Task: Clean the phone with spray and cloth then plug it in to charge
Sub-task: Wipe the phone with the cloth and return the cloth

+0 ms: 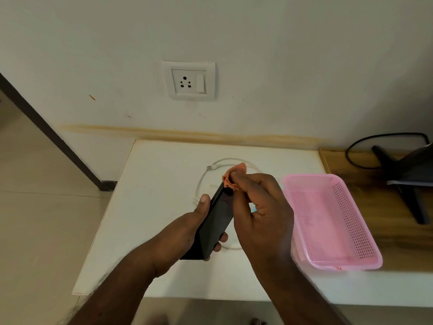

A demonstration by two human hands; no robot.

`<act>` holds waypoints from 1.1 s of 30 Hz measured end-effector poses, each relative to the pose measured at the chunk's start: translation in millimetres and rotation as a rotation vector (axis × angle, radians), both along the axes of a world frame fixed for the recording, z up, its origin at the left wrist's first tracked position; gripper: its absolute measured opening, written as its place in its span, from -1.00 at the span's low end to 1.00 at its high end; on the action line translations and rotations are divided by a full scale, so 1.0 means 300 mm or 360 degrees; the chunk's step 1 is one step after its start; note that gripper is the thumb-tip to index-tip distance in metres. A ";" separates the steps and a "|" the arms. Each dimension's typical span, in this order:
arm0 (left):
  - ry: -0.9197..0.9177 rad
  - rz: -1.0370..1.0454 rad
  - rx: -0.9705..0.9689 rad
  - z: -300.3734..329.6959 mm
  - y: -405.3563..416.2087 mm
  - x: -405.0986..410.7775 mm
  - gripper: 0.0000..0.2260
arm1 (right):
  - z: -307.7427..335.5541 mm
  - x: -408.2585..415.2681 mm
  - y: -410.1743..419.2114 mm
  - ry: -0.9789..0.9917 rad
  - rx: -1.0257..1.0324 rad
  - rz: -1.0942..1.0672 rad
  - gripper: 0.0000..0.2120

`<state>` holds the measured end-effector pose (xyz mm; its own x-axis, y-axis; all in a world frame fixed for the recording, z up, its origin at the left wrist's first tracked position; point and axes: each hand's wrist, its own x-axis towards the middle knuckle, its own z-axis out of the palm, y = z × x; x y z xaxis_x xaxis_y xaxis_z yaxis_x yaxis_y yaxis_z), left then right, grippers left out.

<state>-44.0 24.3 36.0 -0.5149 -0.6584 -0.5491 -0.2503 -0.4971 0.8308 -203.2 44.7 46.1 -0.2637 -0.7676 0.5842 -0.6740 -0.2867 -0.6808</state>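
My left hand (195, 221) grips a black phone (214, 225) from below, thumb on its left edge, screen tilted up above the white table (150, 184). My right hand (260, 207) pinches a bunched orange cloth (233, 175) against the phone's far end. A white charging cable (206, 178) lies looped on the table under the hands, its USB plug (211, 167) pointing left. A white wall socket with a switch (189, 81) sits on the wall above the table. No spray bottle is in sight.
A pink perforated plastic basket (332, 221) stands to the right of my hands, partly on a wooden desk (375, 207). A dark monitor stand (407, 181) and black cable (365, 141) are at far right. The table's left edge drops to the floor.
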 end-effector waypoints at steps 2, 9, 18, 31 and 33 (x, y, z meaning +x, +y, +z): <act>-0.0018 0.0025 -0.0008 -0.002 -0.004 -0.002 -0.33 | 0.017 0.010 0.006 0.0021 0.0127 0.0066 -0.75; 0.0144 0.0469 0.0056 -0.017 -0.028 -0.003 -0.39 | 0.062 0.014 0.028 -0.0195 0.0216 0.0265 -0.87; 0.0674 0.0590 0.0097 -0.042 -0.046 0.007 -0.30 | 0.142 -0.131 -0.001 -0.1666 0.0528 0.0216 -0.79; 0.0750 0.0541 -0.0031 -0.090 -0.053 0.008 -0.26 | 0.074 -0.591 -0.002 -0.1497 0.0658 -0.0260 -0.82; 0.0722 0.0492 -0.0038 -0.099 -0.059 0.005 -0.23 | 0.029 -0.655 0.018 -0.1013 0.0758 -0.0548 -0.83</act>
